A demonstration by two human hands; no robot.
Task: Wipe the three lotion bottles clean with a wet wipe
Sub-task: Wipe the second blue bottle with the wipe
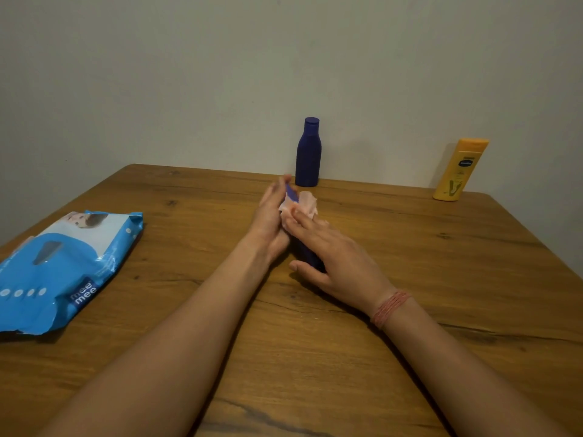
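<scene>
Over the middle of the wooden table (410, 310) I hold a small dark blue lotion bottle (311, 257) tilted away from me, mostly hidden between my hands. My left hand (270, 217) grips its upper end, where a bit of blue cap shows. My right hand (334, 250) wraps around the bottle and presses a crumpled white wet wipe (305, 202) against it with the fingers, thumb underneath. A taller dark blue bottle (308, 154) stands upright at the table's far edge by the wall. A yellow lotion bottle (457, 170) stands at the far right, leaning on the wall.
A blue pack of wet wipes (63, 269) lies flat on the left side of the table, near its left edge. A plain wall runs right behind the far edge. My right wrist wears red thread bands (391, 307).
</scene>
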